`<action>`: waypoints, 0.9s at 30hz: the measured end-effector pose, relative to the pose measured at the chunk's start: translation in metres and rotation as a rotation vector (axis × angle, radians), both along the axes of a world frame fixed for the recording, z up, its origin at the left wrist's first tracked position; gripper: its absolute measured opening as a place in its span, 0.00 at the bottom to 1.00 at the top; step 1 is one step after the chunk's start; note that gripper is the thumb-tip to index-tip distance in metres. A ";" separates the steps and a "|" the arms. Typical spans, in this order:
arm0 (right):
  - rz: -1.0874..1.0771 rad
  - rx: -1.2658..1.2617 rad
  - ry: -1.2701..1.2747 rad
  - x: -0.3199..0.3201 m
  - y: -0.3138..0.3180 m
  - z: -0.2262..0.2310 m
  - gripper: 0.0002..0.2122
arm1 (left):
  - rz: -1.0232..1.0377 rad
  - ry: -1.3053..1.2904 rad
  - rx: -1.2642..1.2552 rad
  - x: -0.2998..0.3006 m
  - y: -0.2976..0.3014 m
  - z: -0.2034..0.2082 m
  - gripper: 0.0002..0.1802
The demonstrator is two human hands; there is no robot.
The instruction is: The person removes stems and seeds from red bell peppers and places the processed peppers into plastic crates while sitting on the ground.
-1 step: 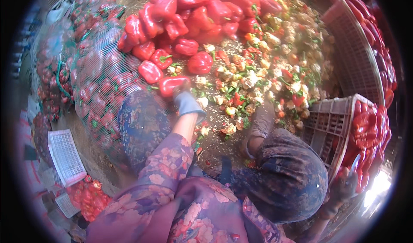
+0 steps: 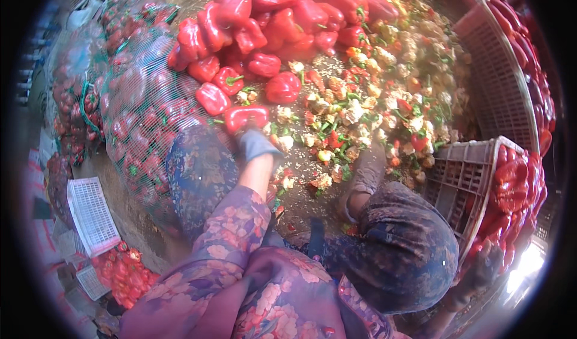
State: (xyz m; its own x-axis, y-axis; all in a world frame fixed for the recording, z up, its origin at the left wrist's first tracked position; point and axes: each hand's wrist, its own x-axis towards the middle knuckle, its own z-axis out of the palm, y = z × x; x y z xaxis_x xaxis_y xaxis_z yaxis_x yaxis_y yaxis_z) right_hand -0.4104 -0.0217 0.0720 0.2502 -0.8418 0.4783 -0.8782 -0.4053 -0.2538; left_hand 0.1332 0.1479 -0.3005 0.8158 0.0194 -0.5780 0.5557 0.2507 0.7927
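Note:
My left hand point(image 2: 257, 145), in a grey-blue glove with darker fingertips, reaches down between my knees. Its fingers close on the near right side of a red bell pepper point(image 2: 243, 118) lying on its side, green stem to the left. The glove and blur partly hide the grip. Far to the lower right, my right hand point(image 2: 482, 266), in a dark glove, is up against red bell peppers point(image 2: 514, 186) filling a plastic crate point(image 2: 460, 168). Its fingers blur into the shadow there, so what they hold cannot be made out.
A heap of red bell peppers point(image 2: 282, 27) lies ahead. Cut-out pepper cores point(image 2: 354, 111) and seeds cover the ground beside it. Full mesh sacks point(image 2: 147, 99) stand at left. Another pepper-filled crate point(image 2: 505, 75) is at right, and a white crate point(image 2: 93, 216) at lower left.
My left hand has drawn back slightly toward me, still at the same pepper. A pale, narrow, blade-like thing near my right hand no longer shows. The whole view has shifted slightly.

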 end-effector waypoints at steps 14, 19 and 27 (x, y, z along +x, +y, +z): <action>0.381 0.977 -0.731 0.186 -0.036 -0.116 0.12 | 0.178 0.182 0.345 0.051 -0.052 0.141 0.25; 0.434 1.218 -0.377 0.223 -0.039 -0.147 0.15 | -0.008 -0.059 0.133 0.032 -0.049 0.130 0.24; 0.786 1.047 -0.274 0.308 -0.053 -0.121 0.11 | -0.674 -0.143 -0.396 -0.050 -0.112 0.219 0.22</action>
State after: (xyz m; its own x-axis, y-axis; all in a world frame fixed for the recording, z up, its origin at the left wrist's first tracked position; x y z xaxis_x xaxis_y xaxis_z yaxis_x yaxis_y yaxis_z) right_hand -0.1024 -0.0746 -0.0486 0.8347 -0.5181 -0.1868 -0.3739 -0.2841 -0.8829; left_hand 0.0837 0.0358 -0.0814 0.6457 -0.6900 -0.3271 0.5872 0.1748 0.7903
